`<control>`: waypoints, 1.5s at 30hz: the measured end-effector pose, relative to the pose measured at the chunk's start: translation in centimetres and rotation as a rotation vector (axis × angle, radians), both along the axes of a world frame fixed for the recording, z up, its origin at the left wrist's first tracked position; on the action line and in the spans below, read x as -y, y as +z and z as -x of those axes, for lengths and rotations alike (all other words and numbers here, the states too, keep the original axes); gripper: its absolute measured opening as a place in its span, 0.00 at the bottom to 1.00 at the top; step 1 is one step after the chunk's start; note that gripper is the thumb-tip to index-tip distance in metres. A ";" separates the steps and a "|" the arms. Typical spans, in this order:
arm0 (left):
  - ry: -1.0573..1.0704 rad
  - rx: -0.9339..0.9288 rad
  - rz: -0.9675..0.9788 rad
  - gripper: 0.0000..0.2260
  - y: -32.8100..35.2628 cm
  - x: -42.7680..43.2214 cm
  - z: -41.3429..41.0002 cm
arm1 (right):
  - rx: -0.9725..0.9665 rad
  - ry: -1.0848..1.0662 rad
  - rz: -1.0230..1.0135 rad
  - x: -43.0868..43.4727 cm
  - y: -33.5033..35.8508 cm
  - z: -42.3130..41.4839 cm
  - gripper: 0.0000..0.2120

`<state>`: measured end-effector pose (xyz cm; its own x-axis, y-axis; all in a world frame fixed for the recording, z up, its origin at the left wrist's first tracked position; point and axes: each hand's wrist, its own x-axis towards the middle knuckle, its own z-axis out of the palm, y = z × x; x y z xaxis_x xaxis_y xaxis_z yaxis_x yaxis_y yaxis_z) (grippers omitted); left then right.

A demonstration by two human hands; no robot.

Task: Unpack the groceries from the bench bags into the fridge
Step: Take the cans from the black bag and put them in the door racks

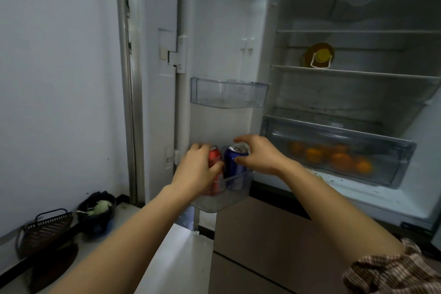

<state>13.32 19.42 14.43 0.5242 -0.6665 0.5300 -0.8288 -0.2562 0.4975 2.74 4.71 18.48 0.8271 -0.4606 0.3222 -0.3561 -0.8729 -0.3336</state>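
Upright, the red can and the blue can stand just beside each other in the lower door bin, long axes vertical, tops pointing up. The left hand curls round the red can's side; the right hand pinches the blue can near its rim. Letting go before a base sits flat could tip one against its neighbour or over the bin's low front wall. Oranges lie well apart in the crisper drawer.
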 end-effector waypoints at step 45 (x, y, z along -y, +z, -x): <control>1.077 -0.120 -0.520 0.20 -19.7 -81.4 -40.4 | -0.200 0.730 0.269 -78.6 -22.9 -53.1 0.27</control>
